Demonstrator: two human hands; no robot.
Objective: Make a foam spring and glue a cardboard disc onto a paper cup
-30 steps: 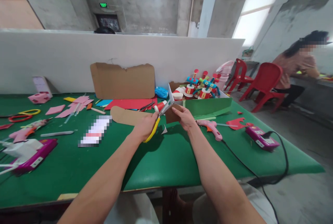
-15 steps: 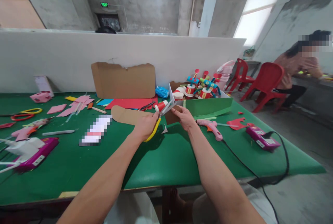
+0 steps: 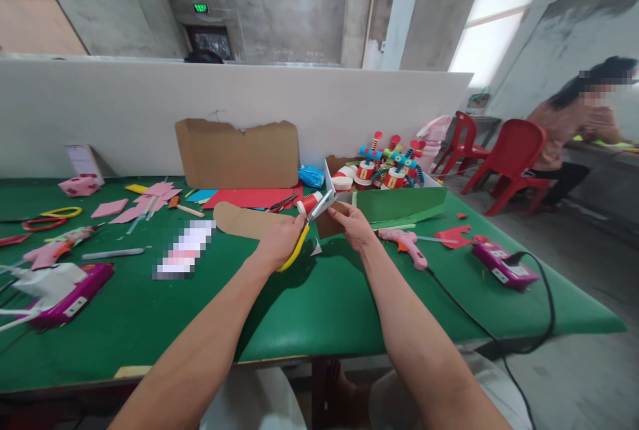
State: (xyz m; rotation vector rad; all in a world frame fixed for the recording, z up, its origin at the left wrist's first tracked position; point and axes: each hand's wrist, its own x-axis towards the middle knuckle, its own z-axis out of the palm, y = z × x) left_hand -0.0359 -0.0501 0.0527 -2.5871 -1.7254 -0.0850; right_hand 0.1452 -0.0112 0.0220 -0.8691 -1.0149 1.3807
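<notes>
My left hand point(image 3: 279, 243) is closed round the yellow handles of a pair of scissors point(image 3: 299, 247), whose blades point away and to the right. A piece of brown cardboard point(image 3: 327, 225) is pinched between the thumb and fingers of my right hand point(image 3: 355, 227). The blades lie at the cardboard's upper left edge; whether they bite into it I cannot make out. Just behind the scissors is a small red and white paper cup point(image 3: 307, 202). Below the blades a small pale scrap point(image 3: 316, 248) lies on the green table point(image 3: 309, 323).
A box point(image 3: 399, 207) of red and blue cup figures stands behind my right hand. To the right are a pink glue gun point(image 3: 407, 243) and a purple power strip point(image 3: 502, 263). A long cardboard piece point(image 3: 239, 220) lies left. Someone sits by a red chair point(image 3: 519, 150).
The scissors' blades have come closer together at the cardboard's edge. Both hands keep nearly the same place. The seated person at the right has shifted slightly.
</notes>
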